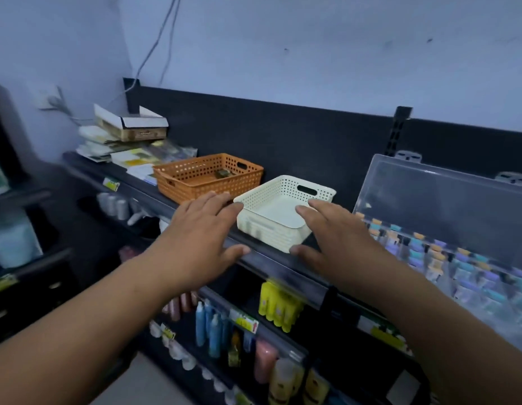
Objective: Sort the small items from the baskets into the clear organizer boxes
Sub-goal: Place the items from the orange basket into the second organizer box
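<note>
A white perforated basket (286, 197) stands on the top shelf with nothing visible inside. My left hand (201, 229) is spread flat at its left corner, fingertips by the rim. My right hand (335, 238) is spread at its right side, fingers over the rim and thumb near the front corner. Neither hand grips it. Behind to the left, an orange perforated basket (195, 178) holds one small dark item (223, 173). At the right, a clear organizer box (470, 273) lies with its lid (440, 197) up, its compartments filled with several small colourful items.
The black shelf edge (271, 264) runs diagonally below my hands. Papers and a cardboard box (131, 124) are stacked at the shelf's far left. Lower shelves hold bottles (213, 328) and a yellow pack (278, 305). A black back panel (283, 133) rises behind the baskets.
</note>
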Available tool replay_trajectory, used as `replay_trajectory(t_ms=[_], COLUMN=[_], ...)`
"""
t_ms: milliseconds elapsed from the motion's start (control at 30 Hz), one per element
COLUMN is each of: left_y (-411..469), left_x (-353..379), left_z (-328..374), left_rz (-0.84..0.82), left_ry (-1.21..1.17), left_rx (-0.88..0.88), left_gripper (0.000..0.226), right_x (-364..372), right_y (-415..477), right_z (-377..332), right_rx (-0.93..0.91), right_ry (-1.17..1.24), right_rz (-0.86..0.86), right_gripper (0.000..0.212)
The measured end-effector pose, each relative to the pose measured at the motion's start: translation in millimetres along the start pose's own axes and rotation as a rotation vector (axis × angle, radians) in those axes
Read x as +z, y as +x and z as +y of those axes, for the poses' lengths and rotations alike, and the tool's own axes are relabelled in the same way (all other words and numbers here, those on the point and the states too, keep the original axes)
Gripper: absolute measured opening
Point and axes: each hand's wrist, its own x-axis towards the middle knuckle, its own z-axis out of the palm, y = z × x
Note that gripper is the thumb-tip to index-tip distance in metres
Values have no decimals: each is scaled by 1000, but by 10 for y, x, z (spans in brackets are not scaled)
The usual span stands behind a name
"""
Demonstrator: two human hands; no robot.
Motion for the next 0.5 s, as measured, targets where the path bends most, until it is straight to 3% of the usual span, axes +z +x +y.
replay_trajectory(t_ms=[500], left_y=[1253], left_x=[177], left_z=[-1142], left_rz=[20], left_ry=[0], left_rx=[-124], left_gripper=[76], right_x=[212], right_y=[1847], right_z=[52], right_rx=[-95], right_ry=[136], right_rz=[-48], right_gripper=[68])
